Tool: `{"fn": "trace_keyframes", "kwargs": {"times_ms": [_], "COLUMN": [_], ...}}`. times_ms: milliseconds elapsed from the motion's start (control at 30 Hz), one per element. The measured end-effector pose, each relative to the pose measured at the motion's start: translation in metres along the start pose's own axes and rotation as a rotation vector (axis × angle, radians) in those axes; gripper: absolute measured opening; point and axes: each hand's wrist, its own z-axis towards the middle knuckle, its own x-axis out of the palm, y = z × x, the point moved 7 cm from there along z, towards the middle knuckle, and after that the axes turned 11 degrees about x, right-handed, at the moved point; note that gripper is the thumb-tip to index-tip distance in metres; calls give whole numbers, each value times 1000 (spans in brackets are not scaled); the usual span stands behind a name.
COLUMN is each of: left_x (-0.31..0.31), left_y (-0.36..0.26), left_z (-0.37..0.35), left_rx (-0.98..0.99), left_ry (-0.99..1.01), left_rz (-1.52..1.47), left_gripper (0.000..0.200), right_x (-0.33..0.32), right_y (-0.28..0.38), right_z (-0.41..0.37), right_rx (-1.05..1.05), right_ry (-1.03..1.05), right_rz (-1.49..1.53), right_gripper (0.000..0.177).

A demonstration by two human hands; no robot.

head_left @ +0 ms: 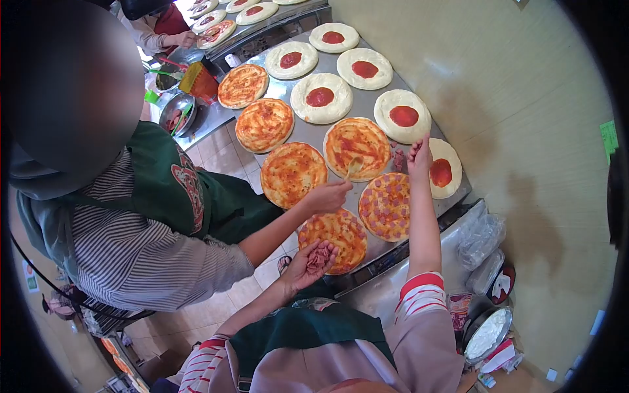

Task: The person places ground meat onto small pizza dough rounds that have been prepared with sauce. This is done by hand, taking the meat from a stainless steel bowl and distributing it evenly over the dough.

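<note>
My left hand (pixel 313 260) is cupped palm-up and holds a small heap of pink ham pieces, just over the near edge of a sauced pizza base (pixel 335 237). My right hand (pixel 419 156) reaches far out with its fingers drawn together, beside a little pile of ham (pixel 398 160) on the steel table (pixel 308 134). Whether those fingers pinch any ham is not clear. Below that hand lies a pizza covered with ham bits (pixel 386 205).
A co-worker in a striped shirt and green apron stands at the left; their hand (pixel 329 195) holds a spoon on a sauced base (pixel 357 148). Several more bases, some with a red sauce dab, fill the table. Bowls (pixel 175 110) sit at the far left, tubs (pixel 486 333) at the lower right.
</note>
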Motion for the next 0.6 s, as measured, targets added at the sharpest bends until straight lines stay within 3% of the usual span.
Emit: {"fn": "trace_keyframes", "kwargs": {"times_ms": [167,267,333,600], "left_x": [-4,-9,-10,-15], "left_y": [3,5,6,2], "left_z": [-2,-2,-4,-8], "left_rx": [-23,-28,-23,7], "left_ry": [5,-15,-29,30], "left_rz": [2,-5,-6,-21], "left_gripper": [25,25,25,26], "right_x": [9,9,13,4], "right_y": [-3,3,2,-12], "right_z": [-17,-8,-7,10], "right_rx": [100,-67,-193,-212], "right_ry": [0,1,30,77], "right_rz": [-58,-154,-395,-435], "right_gripper": [40,39,38,30]}}
